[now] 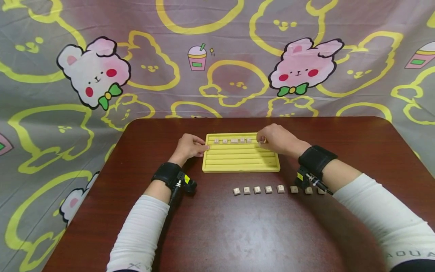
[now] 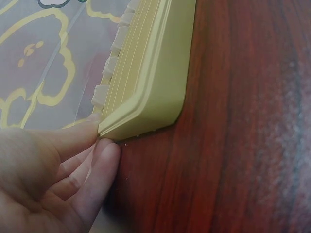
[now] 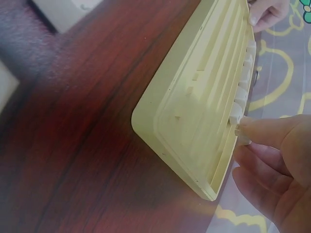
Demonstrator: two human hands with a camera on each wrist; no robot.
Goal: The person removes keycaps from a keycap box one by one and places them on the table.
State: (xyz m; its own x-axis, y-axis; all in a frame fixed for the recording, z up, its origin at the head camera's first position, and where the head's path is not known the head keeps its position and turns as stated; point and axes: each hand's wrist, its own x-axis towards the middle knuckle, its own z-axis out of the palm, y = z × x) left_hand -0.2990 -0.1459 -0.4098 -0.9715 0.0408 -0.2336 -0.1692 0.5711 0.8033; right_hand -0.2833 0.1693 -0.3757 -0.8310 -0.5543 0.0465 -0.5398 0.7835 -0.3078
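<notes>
A yellow ridged tray (image 1: pixel 242 169) lies on the table, several white keycaps (image 1: pixel 234 141) standing in its far row. My left hand (image 1: pixel 188 146) grips the tray's left end, thumb on the rim and fingers against the side, as the left wrist view shows. Over the far right part of the tray, my right hand (image 1: pixel 279 139) pinches a small white keycap (image 3: pixel 242 139) between thumb and fingertips, beside the last keycap of the row. Part of that held keycap is hidden by the fingers.
On the near side of the tray, several loose keycaps (image 1: pixel 269 189) lie in a line on the dark red-brown table (image 1: pixel 217 234); the right wrist strap partly covers the line's right end. A cartoon-printed curtain (image 1: pixel 238 49) hangs behind the table.
</notes>
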